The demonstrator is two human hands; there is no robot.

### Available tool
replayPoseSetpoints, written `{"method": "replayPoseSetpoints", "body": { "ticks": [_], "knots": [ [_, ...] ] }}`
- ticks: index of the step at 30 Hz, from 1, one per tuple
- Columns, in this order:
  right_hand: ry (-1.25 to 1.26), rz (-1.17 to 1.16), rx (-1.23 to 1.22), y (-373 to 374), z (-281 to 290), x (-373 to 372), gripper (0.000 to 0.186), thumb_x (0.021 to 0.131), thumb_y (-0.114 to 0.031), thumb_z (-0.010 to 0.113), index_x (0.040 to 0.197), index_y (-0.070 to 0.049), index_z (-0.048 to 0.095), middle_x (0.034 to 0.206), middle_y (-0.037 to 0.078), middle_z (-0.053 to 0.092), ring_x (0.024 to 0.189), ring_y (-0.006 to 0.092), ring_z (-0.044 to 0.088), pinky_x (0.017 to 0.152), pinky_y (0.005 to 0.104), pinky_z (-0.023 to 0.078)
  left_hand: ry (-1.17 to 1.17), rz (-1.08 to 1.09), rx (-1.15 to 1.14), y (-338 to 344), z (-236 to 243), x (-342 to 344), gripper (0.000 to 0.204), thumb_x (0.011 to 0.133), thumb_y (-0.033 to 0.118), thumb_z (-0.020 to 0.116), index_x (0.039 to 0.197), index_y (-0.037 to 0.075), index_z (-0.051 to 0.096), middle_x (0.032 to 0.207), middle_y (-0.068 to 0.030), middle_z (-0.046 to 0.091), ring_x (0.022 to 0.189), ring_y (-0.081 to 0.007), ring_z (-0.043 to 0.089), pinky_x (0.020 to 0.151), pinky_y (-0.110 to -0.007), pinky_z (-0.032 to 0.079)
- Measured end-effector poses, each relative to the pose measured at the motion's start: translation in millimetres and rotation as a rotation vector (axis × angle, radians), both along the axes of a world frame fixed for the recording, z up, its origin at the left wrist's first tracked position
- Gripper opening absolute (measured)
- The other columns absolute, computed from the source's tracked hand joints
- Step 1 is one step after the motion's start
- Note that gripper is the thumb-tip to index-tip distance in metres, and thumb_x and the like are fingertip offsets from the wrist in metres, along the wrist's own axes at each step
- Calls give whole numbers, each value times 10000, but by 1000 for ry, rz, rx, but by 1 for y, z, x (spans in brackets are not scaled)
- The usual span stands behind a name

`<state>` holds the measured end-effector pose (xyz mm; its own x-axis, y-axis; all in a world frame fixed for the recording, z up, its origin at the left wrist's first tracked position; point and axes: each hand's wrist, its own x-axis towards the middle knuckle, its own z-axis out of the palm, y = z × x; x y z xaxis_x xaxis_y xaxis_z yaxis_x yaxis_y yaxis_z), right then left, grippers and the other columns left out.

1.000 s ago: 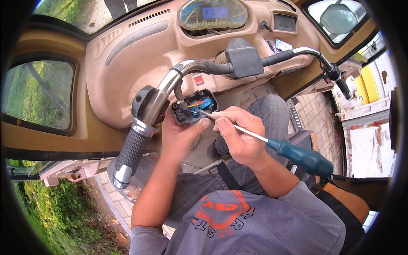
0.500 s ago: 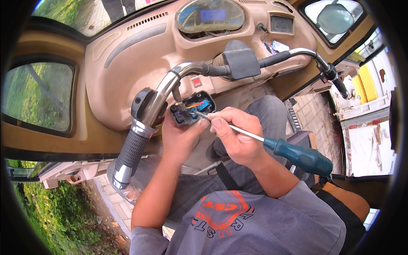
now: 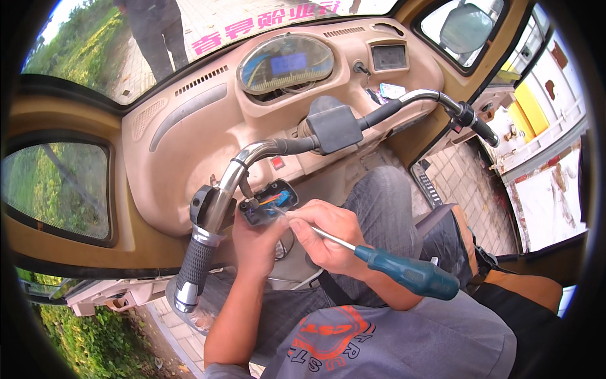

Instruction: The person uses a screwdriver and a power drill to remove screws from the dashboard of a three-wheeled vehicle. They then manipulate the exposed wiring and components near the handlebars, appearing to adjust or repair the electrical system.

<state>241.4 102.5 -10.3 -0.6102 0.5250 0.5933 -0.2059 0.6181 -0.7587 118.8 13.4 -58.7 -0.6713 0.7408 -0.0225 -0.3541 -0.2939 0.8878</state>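
Note:
My left hand (image 3: 257,243) is closed around a black switch housing (image 3: 256,216), its open side facing up. Inside it lie blue parts and thin orange and yellow wires (image 3: 273,199). In my right hand (image 3: 331,237) is a screwdriver (image 3: 409,271) with a dark green handle, its shaft pinched between thumb and fingers. The shaft points left to the near edge of the housing; whether the tip touches anything inside is hard to make out. A cable runs from the housing up beside the chrome handlebar (image 3: 225,189).
Just left of the housing is the ribbed handlebar grip (image 3: 194,268). A beige dashboard (image 3: 183,151) with an instrument display (image 3: 287,65) spans the front, a key (image 3: 360,67) in its ignition. My knee (image 3: 385,202) rises beyond my right hand. A person's legs (image 3: 153,38) show through the windscreen.
My head view has tilted up and shifted, showing more of the windscreen. The screwdriver's shaft has drawn back slightly toward the housing's near edge. Both hands keep their holds.

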Motion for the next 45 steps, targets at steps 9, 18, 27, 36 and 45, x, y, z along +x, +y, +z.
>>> {"method": "replayPoseSetpoints", "body": {
  "ticks": [9,18,27,36,45],
  "knots": [
    [15,38,-66,4,0,-1,66,925,-32,639,983,-1,651,815,139,655,678,280,635,622,348,512,-1,-25,-9,-1,2,-2,554,760,10,804,1247,20,541,1150,-76,654,1047,-172,633,942,-329,505],
    [35,-10,48,3,-5,1,106,911,14,649,1017,12,647,878,140,699,727,253,673,643,329,548,-55,-103,59,0,6,-2,525,790,26,820,1236,5,545,1139,-93,673,1035,-165,657,924,-333,535],
    [-26,31,-66,5,-2,0,92,923,-16,649,1003,30,652,847,154,677,713,251,656,654,320,528,-85,-113,92,1,8,-2,549,788,3,819,1261,15,540,1151,-85,670,1047,-166,654,927,-331,538],
    [9,52,30,7,0,-3,106,903,7,660,1005,29,642,835,156,662,725,264,658,648,333,532,-67,-135,97,-1,8,-5,504,797,-14,804,1238,16,561,1139,-82,682,1042,-160,658,931,-325,534],
    [36,33,112,7,-6,-3,168,871,28,679,1030,23,624,835,154,645,710,295,646,638,355,536,3,-123,-21,-2,2,-5,490,824,84,798,1240,23,545,1159,-87,659,1061,-168,644,928,-329,528]
  ]
}}
